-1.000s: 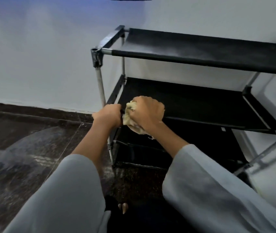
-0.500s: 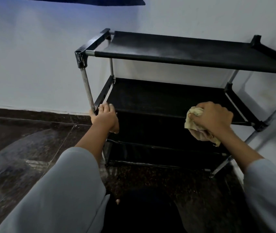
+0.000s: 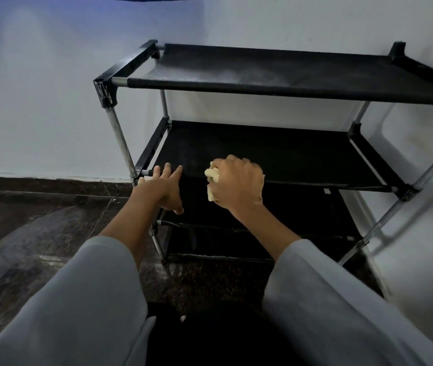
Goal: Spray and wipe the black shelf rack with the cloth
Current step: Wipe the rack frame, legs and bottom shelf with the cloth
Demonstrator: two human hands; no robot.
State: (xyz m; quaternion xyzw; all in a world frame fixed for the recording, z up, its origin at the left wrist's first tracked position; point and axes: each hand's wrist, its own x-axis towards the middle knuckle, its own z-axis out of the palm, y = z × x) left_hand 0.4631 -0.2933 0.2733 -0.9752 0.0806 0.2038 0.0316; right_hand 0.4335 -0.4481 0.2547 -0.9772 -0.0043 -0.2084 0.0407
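Shelf rack [image 3: 276,75] — black frame, fabric tiers, metal poles; stands on a dark speckled floor [image 3: 25,233] against a white wall [image 3: 38,101]. Top tier shows a pale dusty film.
Cloth [image 3: 212,186] — pale yellow, bunched, at the front edge of the middle tier, left of centre.
Right hand [image 3: 238,184] — fingers curled round the cloth, pressing it to that edge.
Left hand [image 3: 161,187] — fingers straight, resting at the same tier's front-left corner, grasping nothing.
Both sleeves [image 3: 83,299] light grey.

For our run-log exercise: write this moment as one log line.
step: wiping middle shelf | right hand: grips cloth | left hand: open, on rack front edge
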